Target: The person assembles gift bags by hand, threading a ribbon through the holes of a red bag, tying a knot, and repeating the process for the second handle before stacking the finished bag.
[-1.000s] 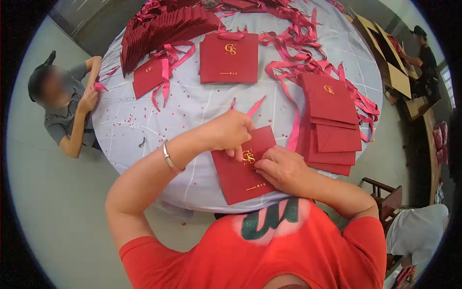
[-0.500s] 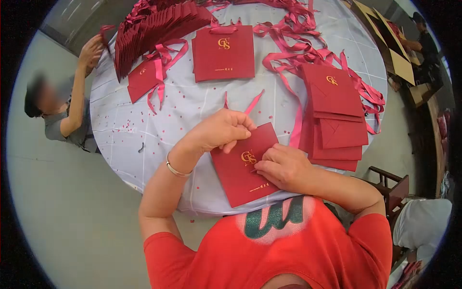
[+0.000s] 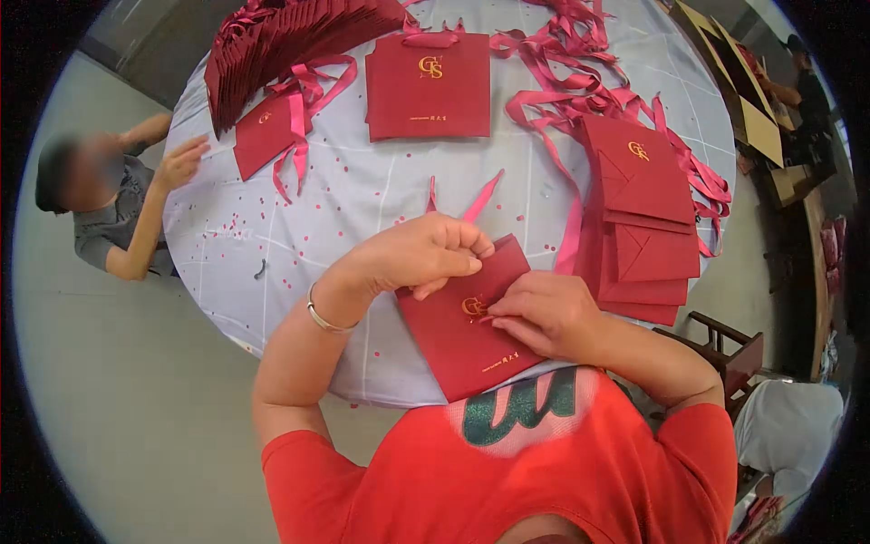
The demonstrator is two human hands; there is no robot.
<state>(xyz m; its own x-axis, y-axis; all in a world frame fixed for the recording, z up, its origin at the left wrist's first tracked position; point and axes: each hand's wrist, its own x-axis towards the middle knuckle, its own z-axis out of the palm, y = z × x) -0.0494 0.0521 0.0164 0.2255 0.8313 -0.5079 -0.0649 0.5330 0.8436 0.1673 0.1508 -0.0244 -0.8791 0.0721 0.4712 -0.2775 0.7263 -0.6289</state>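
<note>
1. We see the bag (image 3: pixel 458 349) lying flat and slanted on the near edge of the desk (image 3: pixel 362 208), just before the person's chest and between the two hands.
2. The left hand (image 3: pixel 426 254) is clenched over the bag's upper edge, thumb on the red face. Two ribbon (image 3: pixel 482 193) ends poke out beyond its knuckles.
3. The right hand (image 3: pixel 544 313) rests on the bag's right side with fingers bent and tips touching the face just beside the gold mark. We cannot tell whether they pinch anything there.
4. The bag bears a gold "GS" monogram between the two hands. A short gold line lower down is too small for us to read.
5. The same "GS" shows on the far bag (image 3: pixel 428 86) lying flat across the desk, and on the top of the stack (image 3: pixel 639 181) to the right, which loose ribbons surround.
</note>
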